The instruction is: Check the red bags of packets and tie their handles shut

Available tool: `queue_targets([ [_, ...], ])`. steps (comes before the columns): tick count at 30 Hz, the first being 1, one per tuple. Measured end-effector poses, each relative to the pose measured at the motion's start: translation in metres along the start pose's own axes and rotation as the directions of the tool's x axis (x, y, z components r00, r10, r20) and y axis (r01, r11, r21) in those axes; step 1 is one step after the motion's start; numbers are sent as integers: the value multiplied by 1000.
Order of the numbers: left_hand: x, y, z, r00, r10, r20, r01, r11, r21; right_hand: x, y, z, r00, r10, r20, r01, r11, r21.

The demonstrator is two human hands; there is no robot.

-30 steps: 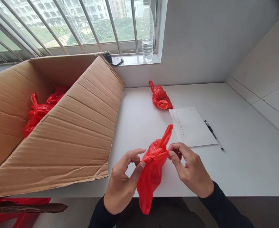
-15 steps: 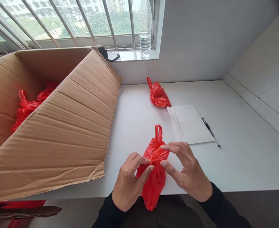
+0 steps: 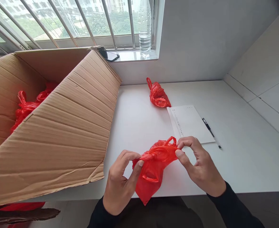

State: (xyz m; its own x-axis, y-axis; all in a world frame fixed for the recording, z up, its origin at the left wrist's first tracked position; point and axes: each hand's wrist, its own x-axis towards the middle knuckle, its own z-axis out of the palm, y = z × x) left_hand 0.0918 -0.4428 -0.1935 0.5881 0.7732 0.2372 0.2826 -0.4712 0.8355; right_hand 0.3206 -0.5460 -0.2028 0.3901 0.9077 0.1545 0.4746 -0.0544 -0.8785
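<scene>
A crinkled red plastic bag [image 3: 151, 177] is at the table's front edge, its lower corner reaching over the edge. My left hand [image 3: 121, 180] pinches the left side of its gathered top between thumb and fingers. On the other side, my right hand [image 3: 198, 163] pinches the right end, close to a small loop of plastic that sticks up. The bag's top is stretched sideways between both hands, with a twisted or knotted part in the middle. What the bag contains is hidden.
A large cardboard box [image 3: 65, 136] with red bags [image 3: 27, 106] inside stands at left. Another tied red bag [image 3: 158, 95] lies near the wall, beside an open notebook [image 3: 191, 123] and a pen [image 3: 209, 129]. A water bottle [image 3: 144, 31] and phone [image 3: 112, 56] are on the windowsill.
My hands have moved apart, left hand leftward and right hand rightward, pulling the bag's top wide. The upright loop has tipped to the right, and the bag's lower end has shifted slightly.
</scene>
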Motion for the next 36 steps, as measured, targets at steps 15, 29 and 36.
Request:
queue_targets([
  [15,17,7,1,984,-178,-22,172,973,-155,-2,1,-11,968,207,-139,-171,957,235],
  [29,39,43,-12,972,29,-235,-45,997,-62,-6,9,-29,876,237,-419,-14,882,471],
  [36,6,57,-17,993,-5,-119,12,998,63,-38,-14,-32,957,192,-219,-116,942,316],
])
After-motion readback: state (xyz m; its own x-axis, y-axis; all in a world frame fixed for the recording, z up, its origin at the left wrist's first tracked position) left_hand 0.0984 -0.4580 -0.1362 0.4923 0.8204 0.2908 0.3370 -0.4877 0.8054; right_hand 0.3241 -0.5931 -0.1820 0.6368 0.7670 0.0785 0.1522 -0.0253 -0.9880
